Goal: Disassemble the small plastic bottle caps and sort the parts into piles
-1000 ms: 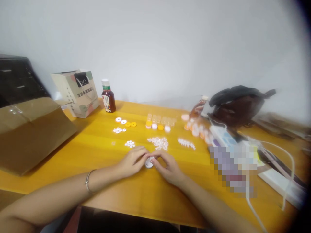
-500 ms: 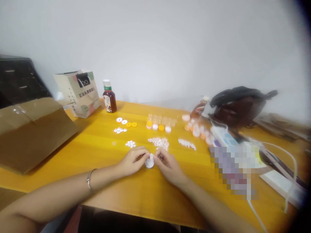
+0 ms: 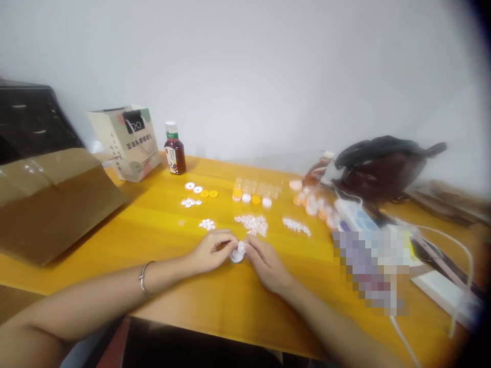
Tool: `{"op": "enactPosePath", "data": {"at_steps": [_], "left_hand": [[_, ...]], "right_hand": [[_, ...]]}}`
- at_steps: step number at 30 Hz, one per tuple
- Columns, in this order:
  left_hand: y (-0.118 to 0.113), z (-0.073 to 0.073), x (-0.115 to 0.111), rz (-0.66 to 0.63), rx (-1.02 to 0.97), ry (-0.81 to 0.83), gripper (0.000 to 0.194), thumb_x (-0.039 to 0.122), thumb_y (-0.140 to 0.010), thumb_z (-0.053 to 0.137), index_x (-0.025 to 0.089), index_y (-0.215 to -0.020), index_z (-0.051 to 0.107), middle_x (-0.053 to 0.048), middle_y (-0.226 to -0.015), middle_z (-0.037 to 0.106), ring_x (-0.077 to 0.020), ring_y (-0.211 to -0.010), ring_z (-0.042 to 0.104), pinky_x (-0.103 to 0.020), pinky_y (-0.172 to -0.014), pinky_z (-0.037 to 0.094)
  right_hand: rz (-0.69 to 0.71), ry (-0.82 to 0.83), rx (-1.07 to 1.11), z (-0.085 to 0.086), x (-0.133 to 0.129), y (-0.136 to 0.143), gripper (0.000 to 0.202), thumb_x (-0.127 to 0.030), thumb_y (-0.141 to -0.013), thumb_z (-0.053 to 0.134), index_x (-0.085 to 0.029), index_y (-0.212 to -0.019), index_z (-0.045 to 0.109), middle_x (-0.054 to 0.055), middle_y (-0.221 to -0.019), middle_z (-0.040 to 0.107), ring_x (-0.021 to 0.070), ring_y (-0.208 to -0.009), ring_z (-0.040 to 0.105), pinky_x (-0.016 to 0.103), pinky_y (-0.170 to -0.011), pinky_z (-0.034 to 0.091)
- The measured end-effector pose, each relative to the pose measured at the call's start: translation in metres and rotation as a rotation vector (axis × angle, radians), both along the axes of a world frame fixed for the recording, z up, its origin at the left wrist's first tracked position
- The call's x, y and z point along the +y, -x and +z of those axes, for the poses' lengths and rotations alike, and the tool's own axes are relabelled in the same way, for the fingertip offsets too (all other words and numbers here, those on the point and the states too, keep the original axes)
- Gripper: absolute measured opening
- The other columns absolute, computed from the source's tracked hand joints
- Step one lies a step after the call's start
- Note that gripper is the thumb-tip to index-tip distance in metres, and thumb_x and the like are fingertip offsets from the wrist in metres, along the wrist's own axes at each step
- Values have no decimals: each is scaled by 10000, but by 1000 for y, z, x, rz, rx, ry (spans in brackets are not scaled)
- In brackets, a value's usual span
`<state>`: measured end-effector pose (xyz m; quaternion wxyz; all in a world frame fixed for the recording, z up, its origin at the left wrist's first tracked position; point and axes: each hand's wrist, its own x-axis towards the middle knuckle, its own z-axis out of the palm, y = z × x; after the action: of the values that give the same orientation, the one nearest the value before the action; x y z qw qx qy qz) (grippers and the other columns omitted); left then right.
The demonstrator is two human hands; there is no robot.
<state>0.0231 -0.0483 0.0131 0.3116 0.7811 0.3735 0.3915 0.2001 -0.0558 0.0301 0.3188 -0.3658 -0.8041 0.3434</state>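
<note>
My left hand and my right hand meet over the yellow wooden table. Between their fingertips is a small white part, pinched from both sides. Just beneath it sits a round white cap, close to my left fingertips. Beyond my hands lie clear ring-like pieces, small white discs and a row of small clear pieces. Farther back are orange and white round caps in a row, with clear cups behind them.
At the left stand a cardboard box, a paper bag and a dark red bottle. On the right are orange and white caps, a black bag, a power strip and white cables.
The view has shifted slightly. My right fingers are closer together around the white part, which shows a little more above the cap.
</note>
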Motion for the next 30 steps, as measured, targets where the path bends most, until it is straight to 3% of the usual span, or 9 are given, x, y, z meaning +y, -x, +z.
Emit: {"op": "enactPosePath", "data": {"at_steps": [15,23,30], "left_hand": [[-1,-1,0,18,-18,8,279,236,-857,450,124,-652,604,-18,-644,545,-109,-608,505,-214,-590,396],[0,-2,5,-21,-113,95,271,278,-867,445,128,-706,604,-17,-662,575,-116,-634,524,-215,-608,413],[1,0,5,-50,-125,127,279,302,-873,439,130,-705,580,-21,-672,563,-118,-642,518,-218,-611,406]], "right_hand": [[16,-35,40,0,2,0,261,-241,-910,269,-200,-717,440,-15,-642,468,126,-607,446,248,-586,360],[-80,-21,-4,1,5,-1,325,-323,-918,303,-198,-631,392,-25,-602,439,117,-570,424,237,-554,339],[-47,-8,20,0,6,0,248,-341,-895,408,-185,-729,505,-18,-642,509,110,-596,458,223,-562,363]]}}
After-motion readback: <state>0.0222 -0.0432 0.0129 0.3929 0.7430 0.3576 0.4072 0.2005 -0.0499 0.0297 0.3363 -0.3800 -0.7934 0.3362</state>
